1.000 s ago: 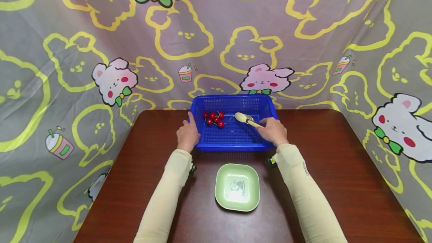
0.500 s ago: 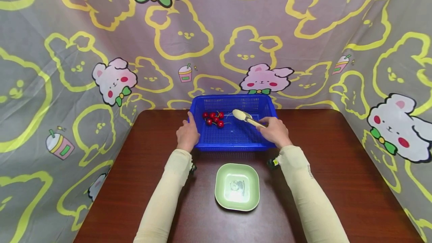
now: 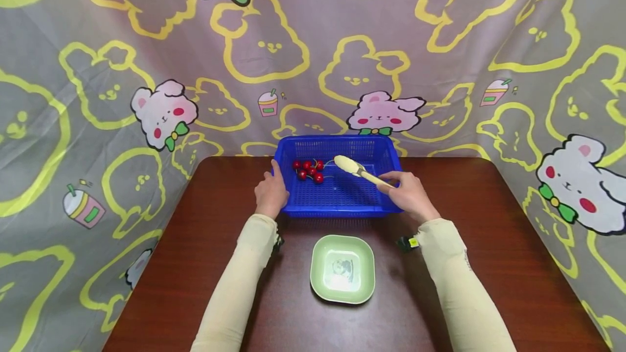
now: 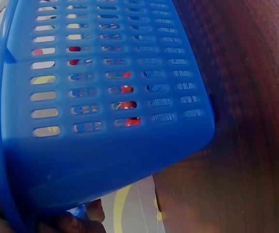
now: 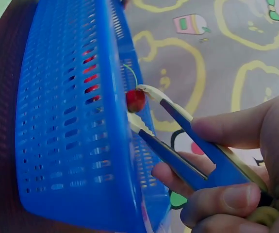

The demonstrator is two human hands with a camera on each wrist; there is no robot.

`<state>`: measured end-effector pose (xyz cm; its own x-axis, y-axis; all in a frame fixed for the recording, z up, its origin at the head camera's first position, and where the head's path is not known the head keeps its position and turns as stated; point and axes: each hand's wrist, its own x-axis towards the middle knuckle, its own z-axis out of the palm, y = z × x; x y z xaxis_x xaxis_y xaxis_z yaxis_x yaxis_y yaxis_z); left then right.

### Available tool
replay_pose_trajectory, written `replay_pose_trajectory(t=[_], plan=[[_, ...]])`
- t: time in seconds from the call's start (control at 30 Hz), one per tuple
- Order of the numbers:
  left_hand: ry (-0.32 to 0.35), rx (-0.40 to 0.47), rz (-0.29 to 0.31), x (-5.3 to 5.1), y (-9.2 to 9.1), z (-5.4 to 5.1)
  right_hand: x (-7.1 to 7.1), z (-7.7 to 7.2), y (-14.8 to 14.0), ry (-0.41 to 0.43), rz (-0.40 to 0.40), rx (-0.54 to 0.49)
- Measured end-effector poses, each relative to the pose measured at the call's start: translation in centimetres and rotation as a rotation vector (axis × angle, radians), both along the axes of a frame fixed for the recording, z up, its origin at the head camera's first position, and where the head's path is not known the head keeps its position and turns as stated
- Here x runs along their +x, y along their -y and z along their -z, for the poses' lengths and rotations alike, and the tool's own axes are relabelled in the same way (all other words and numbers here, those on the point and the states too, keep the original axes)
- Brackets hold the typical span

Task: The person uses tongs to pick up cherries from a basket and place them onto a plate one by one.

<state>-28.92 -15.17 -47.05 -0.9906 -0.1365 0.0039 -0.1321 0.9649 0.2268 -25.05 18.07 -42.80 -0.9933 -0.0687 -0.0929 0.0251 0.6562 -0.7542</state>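
Note:
In the head view my left hand (image 3: 271, 194) grips the left rim of the blue plastic basket (image 3: 337, 212); its fingers (image 4: 93, 209) show at the rim in the left wrist view. Kitchen tongs (image 3: 370, 178) with cream tips are in my right hand (image 3: 411, 194), thumb on one arm and fingers round the other. Between the tips is one red cherry (image 5: 135, 101) with a green stem, above the basket's rim in the right wrist view; from the head, the tips hide it. Several more cherries (image 3: 312, 170) lie in the left part of the basket.
A light green square bowl (image 3: 342, 293) with a panda picture stands in front of the basket, between my forearms. The brown table (image 3: 489, 254) ends at a patterned cloth (image 3: 318, 10) behind and along both sides.
My right hand has shifted a little to the right. The tongs' tips have moved left and seem higher, a stem moving with them. The left hand and the basket stay in place.

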Motion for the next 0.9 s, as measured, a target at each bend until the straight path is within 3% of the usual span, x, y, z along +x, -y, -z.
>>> replay_pose_trajectory(t=[0.27, 0.7, 0.9], plan=[[-0.01, 0.008, -0.004, -0.1, 0.0, 0.2, 2.3, -0.2, -2.2, 0.007, -0.064, -0.091], [-0.013, 0.006, -0.001, -0.2, 0.0, 0.4, 8.2, -1.1, -4.9, 0.044, -0.202, -0.187], [-0.015, 0.002, 0.0, -0.3, 0.1, 0.5, 10.2, -0.7, -5.8, 0.026, -0.277, -0.177]])
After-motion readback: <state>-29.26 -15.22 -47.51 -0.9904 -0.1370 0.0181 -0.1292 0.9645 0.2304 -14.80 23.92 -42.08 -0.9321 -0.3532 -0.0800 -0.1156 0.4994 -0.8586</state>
